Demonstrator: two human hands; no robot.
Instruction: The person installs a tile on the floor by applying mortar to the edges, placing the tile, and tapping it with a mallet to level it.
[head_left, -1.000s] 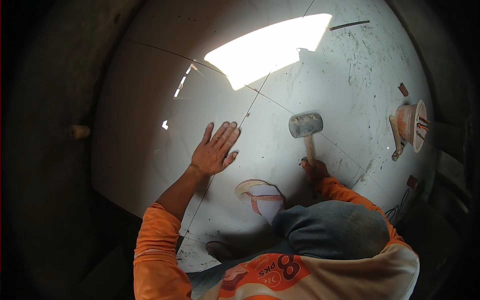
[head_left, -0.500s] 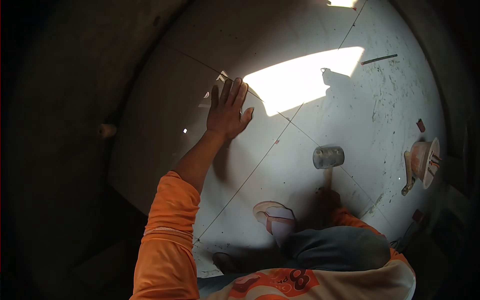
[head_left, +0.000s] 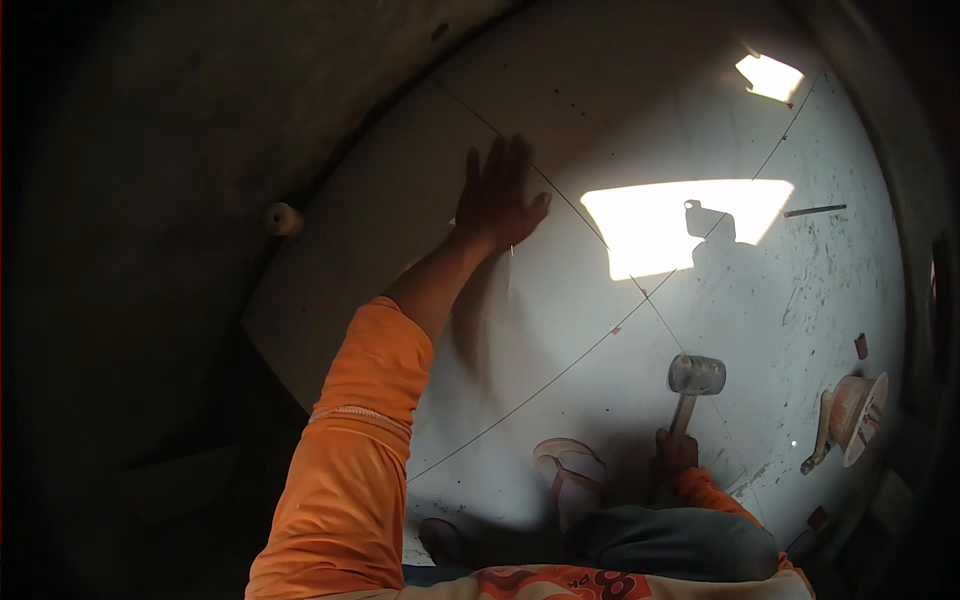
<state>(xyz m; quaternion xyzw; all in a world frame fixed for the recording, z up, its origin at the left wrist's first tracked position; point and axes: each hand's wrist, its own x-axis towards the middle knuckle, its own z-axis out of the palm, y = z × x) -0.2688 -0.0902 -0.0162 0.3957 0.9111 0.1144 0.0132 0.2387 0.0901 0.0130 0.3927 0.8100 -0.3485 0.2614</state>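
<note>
A rubber mallet (head_left: 697, 375) with a dark grey head and a wooden handle is in my right hand (head_left: 678, 452), whose fingers wrap round the handle. Its head hangs over the pale floor tiles, close to a tile joint; whether it touches them I cannot tell. Out to the far left, my left hand (head_left: 500, 190) lies flat with fingers spread, over the joint between two large glossy tiles (head_left: 540, 330). Nothing is in that hand.
At right, a reddish bucket (head_left: 853, 412) lies tipped beside a wooden-handled tool (head_left: 820, 440). A thin dark strip (head_left: 815, 210) rests farther off. A pale roll (head_left: 283, 219) sits left, beyond the tile edge. My sandalled foot (head_left: 578, 478) is near the mallet.
The whole view has shifted, so the floor appears lower and farther right. My left hand has slid farther away along the joint. More of the mallet's handle and my right hand now shows.
</note>
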